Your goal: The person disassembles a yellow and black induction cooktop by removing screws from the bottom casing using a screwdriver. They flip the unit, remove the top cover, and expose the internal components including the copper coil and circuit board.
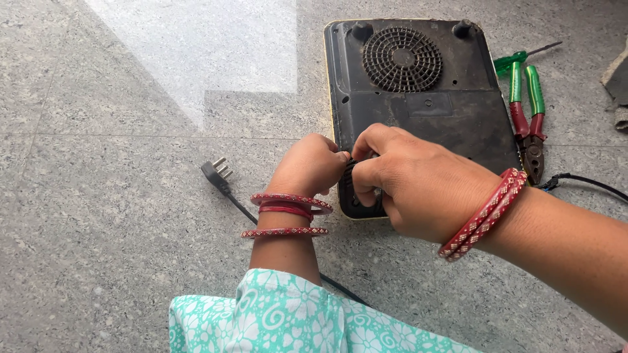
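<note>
A grey speckled stone floor (118,248) fills the view, with a paler sunlit patch toward the top. On it lies an induction cooktop (451,124) turned upside down, its dusty black underside facing up, a thin cream edge showing along its left side. A round fan grille (401,59) sits in the upper middle of that underside, two stubby black feet (360,29) stand at the far corners, and a small blank rectangular label patch (430,104) lies just below the grille, dark like the casing.

Both hands work at the near left corner of the cooktop. The left hand (307,167) is curled closed, its fingertips pressed against the slotted vent there. The right hand (409,186) is also curled, thumb and fingers pinched together on something small at the same spot; what it pinches is hidden. Red bangles (288,212) ring both wrists, and a turquoise floral sleeve (288,314) covers the left forearm.

Just right of the cooktop lie pliers (528,111) with green and red handles, and beside them a green-handled screwdriver (517,60). A black power cord (245,212) runs under the left wrist to a three-pin plug (217,171) resting on the floor, left of the hands.
</note>
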